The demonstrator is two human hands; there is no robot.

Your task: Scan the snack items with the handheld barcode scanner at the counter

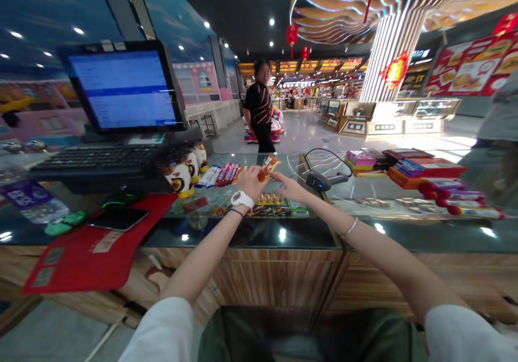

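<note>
My left hand [250,183], with a white watch on the wrist, is closed on a small orange-brown snack packet [268,168] above the glass counter. Close to the packet's right side is my right hand [288,187]; its index finger reaches toward the packet and its other fingers are bent. Whether it touches the packet is hard to tell. Just left of my left hand lie red snack packets [227,174] and white-and-blue packets [209,176] in a row. A black barcode scanner [327,179] rests to the right of my right hand.
At the left stand a monitor [125,89], a keyboard [93,159] and patterned cups [178,177]. A phone [119,218] lies on a red mat [87,265]. Stacked boxes [437,168] sit at the right. A person [259,108] is beyond the counter.
</note>
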